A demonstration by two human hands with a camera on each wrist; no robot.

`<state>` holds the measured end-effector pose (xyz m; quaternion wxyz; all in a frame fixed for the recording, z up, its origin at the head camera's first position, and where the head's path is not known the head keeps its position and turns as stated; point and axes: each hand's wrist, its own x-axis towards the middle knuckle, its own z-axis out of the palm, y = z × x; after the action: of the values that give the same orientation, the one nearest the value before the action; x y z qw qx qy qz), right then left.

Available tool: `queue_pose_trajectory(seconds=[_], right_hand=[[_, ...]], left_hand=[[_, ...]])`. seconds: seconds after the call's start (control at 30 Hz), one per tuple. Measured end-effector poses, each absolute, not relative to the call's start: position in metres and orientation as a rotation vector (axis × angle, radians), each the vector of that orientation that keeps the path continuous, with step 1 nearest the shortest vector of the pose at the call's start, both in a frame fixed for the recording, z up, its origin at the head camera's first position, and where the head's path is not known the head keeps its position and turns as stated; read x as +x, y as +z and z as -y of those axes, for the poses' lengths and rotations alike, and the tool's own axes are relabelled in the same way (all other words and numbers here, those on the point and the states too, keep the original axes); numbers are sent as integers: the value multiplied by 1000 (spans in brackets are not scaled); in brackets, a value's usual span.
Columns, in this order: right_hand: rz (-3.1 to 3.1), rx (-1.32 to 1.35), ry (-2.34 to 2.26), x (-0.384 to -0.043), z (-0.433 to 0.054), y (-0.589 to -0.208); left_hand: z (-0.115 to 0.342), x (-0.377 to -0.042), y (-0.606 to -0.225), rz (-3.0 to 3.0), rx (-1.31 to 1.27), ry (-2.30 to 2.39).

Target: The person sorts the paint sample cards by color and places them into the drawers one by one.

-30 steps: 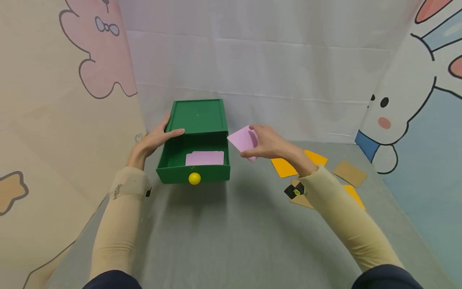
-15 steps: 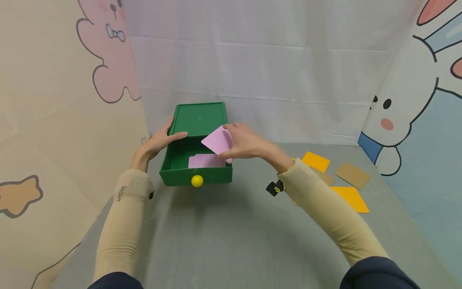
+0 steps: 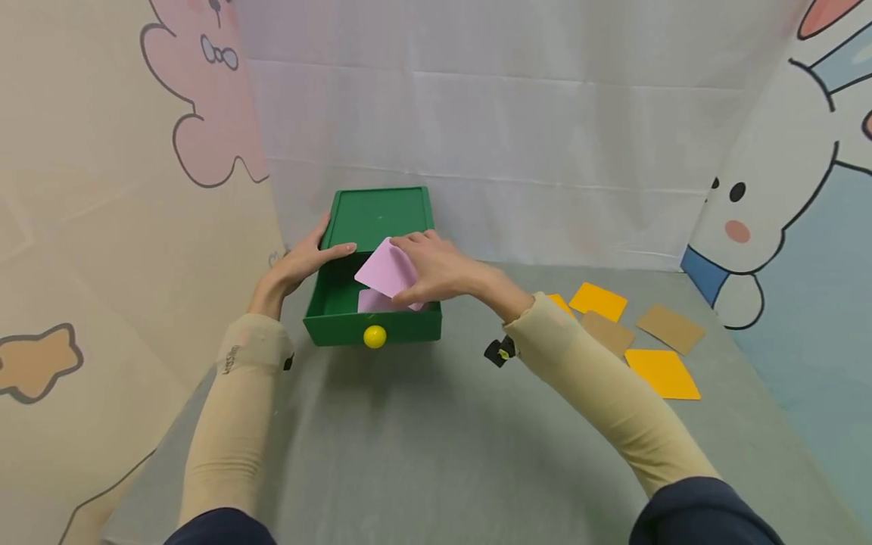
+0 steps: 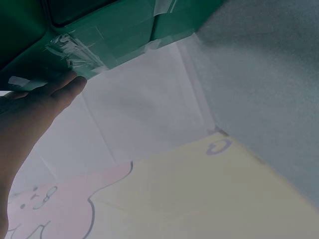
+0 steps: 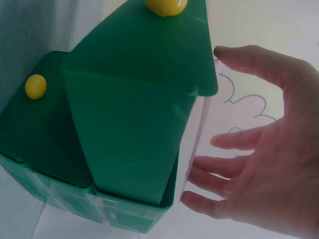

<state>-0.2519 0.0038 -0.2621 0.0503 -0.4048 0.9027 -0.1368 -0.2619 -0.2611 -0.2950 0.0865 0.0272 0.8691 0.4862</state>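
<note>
A green drawer cabinet (image 3: pixel 381 212) stands against the back wall, its top drawer (image 3: pixel 334 331) pulled out by a round yellow knob's side. My left hand (image 3: pixel 296 266) rests on the cabinet's left side, thumb laid along the top's front edge and fingers straight against the side. Over the drawer, my right hand (image 3: pixel 443 270) pinches a pink card (image 3: pixel 384 266) between thumb and fingers, tilted. Below it, more pink card (image 3: pixel 370 301) stands inside the drawer, partly covered. In the right wrist view the held card (image 5: pixel 201 127) shows edge-on beside the drawer's wall.
Orange cards (image 3: pixel 662 373) and tan cards (image 3: pixel 671 328) lie scattered on the grey tabletop (image 3: pixel 422 454) at the right, some partly behind the right forearm. Lower drawers (image 5: pixel 50 134) with a yellow knob (image 5: pixel 36 86) appear in the right wrist view. Patterned panels enclose both sides.
My right hand has carried the pink card leftward, from beside the cabinet to above the drawer. My left hand stays against the cabinet.
</note>
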Motion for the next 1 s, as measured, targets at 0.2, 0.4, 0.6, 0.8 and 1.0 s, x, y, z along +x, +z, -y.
queue_pose_trajectory(seconds=[0.2,0.4,0.6,0.8,1.0], right_hand=[[-2682,-1257,-520,-249,-9,-263],[-2638,-1307,-781,-239,-28,-272],[-2637,-1450,-1166,-217,-40,-290],[-2474,-1621,-1509,-184,-43,-314],[-2203,-1342,-1580,-159,-33,-345]], left_hand=[[261,-263,-296,-2585,91,1459],[259,-263,-295,-2590,93,1451],[257,-262,-294,-2590,73,1430],[259,-263,-295,-2584,76,1439],[261,-263,-295,-2592,87,1442]])
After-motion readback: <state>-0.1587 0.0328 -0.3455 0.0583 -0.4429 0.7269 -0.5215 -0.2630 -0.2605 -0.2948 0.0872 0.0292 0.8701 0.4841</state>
